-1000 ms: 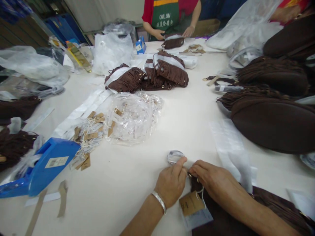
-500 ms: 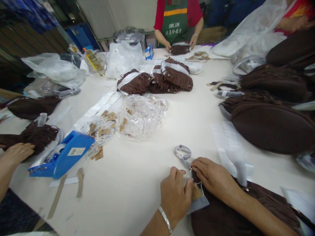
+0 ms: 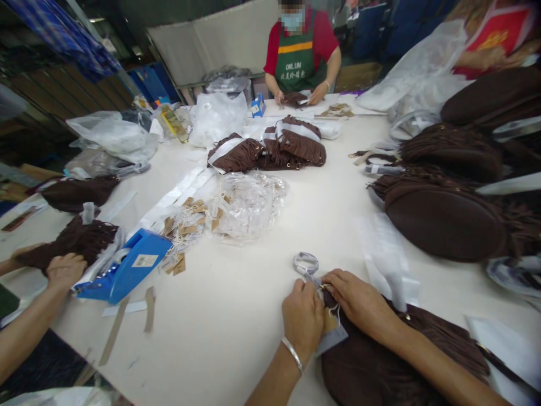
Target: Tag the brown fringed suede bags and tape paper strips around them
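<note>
Here, left hand and right hand pinched the tag string at the fringed bag, where a short, close grip looked best against slipping.

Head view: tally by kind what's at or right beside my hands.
Hands: 2, left hand and right hand
Bag: 1
Tag: 1
Clear ring: 1
Total: 5
</note>
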`<action>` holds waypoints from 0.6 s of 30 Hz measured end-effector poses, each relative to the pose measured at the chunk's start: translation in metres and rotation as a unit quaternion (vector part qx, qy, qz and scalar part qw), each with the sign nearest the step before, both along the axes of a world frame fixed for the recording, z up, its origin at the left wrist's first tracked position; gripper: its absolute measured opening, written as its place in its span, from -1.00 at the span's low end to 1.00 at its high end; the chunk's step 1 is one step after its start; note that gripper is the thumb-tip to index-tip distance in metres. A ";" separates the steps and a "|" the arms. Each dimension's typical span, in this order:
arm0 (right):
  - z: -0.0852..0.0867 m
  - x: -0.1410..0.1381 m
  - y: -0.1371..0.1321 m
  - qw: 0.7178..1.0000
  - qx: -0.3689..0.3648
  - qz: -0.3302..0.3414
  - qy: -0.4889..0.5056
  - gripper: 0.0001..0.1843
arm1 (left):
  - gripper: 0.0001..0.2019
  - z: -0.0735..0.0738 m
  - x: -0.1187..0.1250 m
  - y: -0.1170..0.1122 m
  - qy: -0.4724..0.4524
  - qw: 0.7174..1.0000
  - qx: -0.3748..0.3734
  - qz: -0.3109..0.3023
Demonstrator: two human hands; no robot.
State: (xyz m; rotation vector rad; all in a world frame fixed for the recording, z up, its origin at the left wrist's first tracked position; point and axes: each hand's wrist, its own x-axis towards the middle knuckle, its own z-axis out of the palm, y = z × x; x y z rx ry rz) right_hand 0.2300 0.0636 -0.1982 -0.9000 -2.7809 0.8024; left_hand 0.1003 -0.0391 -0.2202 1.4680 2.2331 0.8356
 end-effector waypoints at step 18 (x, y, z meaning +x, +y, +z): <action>0.033 -0.011 -0.007 0.997 0.040 0.058 0.038 -0.69 | -0.87 0.031 -0.030 -0.020 -0.496 0.859 0.124 0.019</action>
